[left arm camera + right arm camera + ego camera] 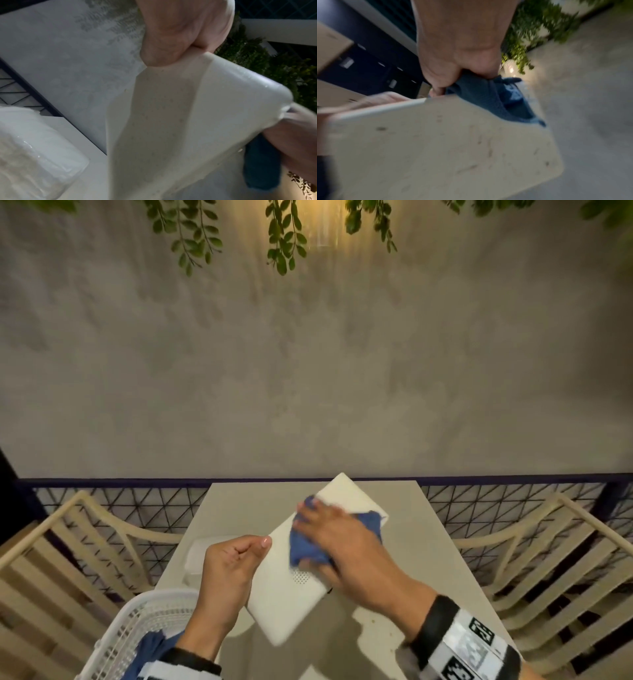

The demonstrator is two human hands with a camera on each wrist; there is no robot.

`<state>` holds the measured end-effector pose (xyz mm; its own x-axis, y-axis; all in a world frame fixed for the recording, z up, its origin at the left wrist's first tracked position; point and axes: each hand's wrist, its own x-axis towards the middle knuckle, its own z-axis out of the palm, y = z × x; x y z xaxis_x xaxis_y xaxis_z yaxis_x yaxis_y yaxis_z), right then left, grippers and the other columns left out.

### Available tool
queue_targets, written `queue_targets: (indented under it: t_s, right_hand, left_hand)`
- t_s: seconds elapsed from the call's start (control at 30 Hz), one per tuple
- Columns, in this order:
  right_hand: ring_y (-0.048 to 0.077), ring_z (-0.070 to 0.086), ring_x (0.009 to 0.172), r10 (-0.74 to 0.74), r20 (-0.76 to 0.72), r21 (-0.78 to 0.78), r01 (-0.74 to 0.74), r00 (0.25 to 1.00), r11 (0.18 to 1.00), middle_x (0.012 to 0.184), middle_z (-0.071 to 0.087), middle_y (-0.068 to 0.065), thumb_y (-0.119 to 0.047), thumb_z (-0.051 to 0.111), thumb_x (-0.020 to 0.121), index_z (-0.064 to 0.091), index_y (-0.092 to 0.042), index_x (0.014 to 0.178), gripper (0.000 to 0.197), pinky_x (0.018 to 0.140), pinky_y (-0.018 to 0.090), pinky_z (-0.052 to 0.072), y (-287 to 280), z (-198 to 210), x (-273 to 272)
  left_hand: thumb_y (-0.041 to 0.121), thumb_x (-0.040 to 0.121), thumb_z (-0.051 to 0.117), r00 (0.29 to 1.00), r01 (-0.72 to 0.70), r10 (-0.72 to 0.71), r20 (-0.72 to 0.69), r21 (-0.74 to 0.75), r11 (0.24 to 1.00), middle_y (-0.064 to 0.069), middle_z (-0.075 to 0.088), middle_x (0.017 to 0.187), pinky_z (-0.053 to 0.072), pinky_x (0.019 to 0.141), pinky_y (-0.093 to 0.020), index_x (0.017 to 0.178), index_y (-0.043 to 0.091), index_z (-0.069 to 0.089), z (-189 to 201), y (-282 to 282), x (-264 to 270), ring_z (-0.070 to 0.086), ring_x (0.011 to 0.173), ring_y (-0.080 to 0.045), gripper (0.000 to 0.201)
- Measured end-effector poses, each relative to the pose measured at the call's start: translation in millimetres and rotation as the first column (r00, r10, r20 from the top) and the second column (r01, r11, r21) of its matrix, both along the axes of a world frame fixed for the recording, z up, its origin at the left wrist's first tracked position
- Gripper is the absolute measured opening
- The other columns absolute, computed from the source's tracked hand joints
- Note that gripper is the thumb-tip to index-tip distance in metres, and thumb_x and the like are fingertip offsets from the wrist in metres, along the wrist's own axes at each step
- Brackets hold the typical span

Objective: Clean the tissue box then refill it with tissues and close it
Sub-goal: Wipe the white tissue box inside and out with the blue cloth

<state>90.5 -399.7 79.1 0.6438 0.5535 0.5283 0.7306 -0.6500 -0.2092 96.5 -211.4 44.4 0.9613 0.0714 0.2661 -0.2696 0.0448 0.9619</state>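
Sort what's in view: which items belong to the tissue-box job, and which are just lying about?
In the job:
tissue box, gripped by left hand
blue cloth under right hand
wrapped tissue pack

Lying about:
white basket
two chairs
table
hanging leaves

Head overhead; wrists close on box (301, 563)

The tissue box (291, 577) looks like smooth cream plastic with a soft gloss, and small specks lie on its surface. The cloth (305, 546) is blue woven fabric, matt and a little rough. The tissue pack (32, 146) has a shiny clear plastic wrap. The bench (435, 570) is matt and smooth. The basket (137, 625) is white plastic lattice.
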Motion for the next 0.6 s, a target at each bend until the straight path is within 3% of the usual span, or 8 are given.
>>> queue_targets:
  t_s: [0.07,0.1,0.2,0.3,0.4,0.5,0.53,0.6]
  right_hand:
    - [0.024,0.040,0.131,0.114,-0.010,-0.099,-0.115,0.993,0.988,0.136,0.052,0.012,-0.030,0.046,0.084,0.052,-0.009,0.126,0.047,0.109,0.032,0.023,-9,-8,-1]
    - [0.022,0.041,0.130,0.083,-0.014,-0.048,-0.083,0.996,0.995,0.136,0.052,0.011,-0.030,0.047,0.084,0.053,-0.010,0.126,0.048,0.109,0.035,0.026,-21,-5,7]
    - [0.018,0.041,0.130,-0.197,-0.084,0.197,0.210,0.977,0.958,0.135,0.053,0.010,-0.040,0.051,0.083,0.056,-0.008,0.125,0.053,0.106,0.046,0.037,-31,5,24]
    - [0.027,0.047,0.126,0.035,0.000,0.036,-0.035,0.999,0.999,0.130,0.057,0.015,-0.031,0.051,0.083,0.057,-0.005,0.121,0.046,0.109,0.039,0.031,1,-2,3]
    - [0.019,0.033,0.135,0.249,-0.020,-0.185,-0.248,0.968,0.951,0.139,0.049,0.010,-0.029,0.049,0.092,0.051,-0.009,0.128,0.041,0.113,0.032,0.023,-25,-8,-1]
    - [0.012,0.037,0.132,-0.023,-0.012,0.033,0.023,1.000,0.999,0.136,0.052,0.008,-0.049,0.046,0.090,0.055,-0.010,0.126,0.054,0.108,0.033,0.031,-43,6,17]
    - [0.017,0.044,0.129,-0.088,0.003,0.095,0.087,0.996,0.992,0.131,0.057,0.011,-0.049,0.050,0.086,0.059,-0.008,0.121,0.055,0.106,0.032,0.032,-34,11,18]
    - [0.030,0.054,0.118,0.002,0.028,0.063,-0.003,1.000,0.998,0.118,0.063,0.019,-0.029,0.060,0.080,0.065,-0.003,0.109,0.039,0.101,0.033,0.033,-2,11,7]
  left_hand:
    - [0.001,0.084,0.059,1.000,0.015,-0.015,0.004,0.000,1.000,-0.008,0.066,0.059,0.042,0.053,-0.024,0.065,0.000,0.070,2,3,-2,0.053,0.056,-0.015,0.022]
    - [0.000,0.084,0.058,1.000,0.026,-0.026,-0.004,-0.003,1.000,-0.005,0.068,0.058,0.044,0.052,-0.022,0.064,0.003,0.072,4,4,-4,0.055,0.054,-0.013,0.024]
    - [-0.001,0.084,0.058,1.000,0.015,-0.015,-0.004,-0.010,1.000,-0.002,0.072,0.060,0.048,0.051,-0.020,0.061,0.012,0.075,5,1,-5,0.060,0.054,-0.011,0.031]
    - [0.001,0.084,0.060,1.000,-0.018,0.018,-0.003,0.006,1.000,-0.008,0.066,0.059,0.042,0.052,-0.024,0.063,0.004,0.072,6,2,-1,0.052,0.056,-0.017,0.024]
    - [0.016,0.078,0.069,0.999,0.044,-0.044,0.007,0.000,0.999,-0.014,0.060,0.061,0.038,0.053,-0.024,0.065,-0.003,0.068,6,10,-7,0.049,0.058,-0.017,0.023]
    - [0.016,0.078,0.069,0.999,0.053,-0.054,0.010,0.023,0.998,-0.016,0.062,0.063,0.041,0.051,-0.023,0.066,-0.003,0.068,6,10,-9,0.052,0.059,-0.019,0.023]
    - [0.010,0.081,0.067,0.999,0.038,-0.039,0.012,0.024,0.999,-0.015,0.064,0.064,0.043,0.051,-0.023,0.066,-0.003,0.069,6,7,-8,0.053,0.060,-0.019,0.020]
    - [0.003,0.083,0.061,1.000,0.008,-0.008,0.011,0.016,1.000,-0.012,0.066,0.062,0.043,0.051,-0.023,0.065,-0.002,0.069,4,4,-6,0.053,0.060,-0.019,0.020]
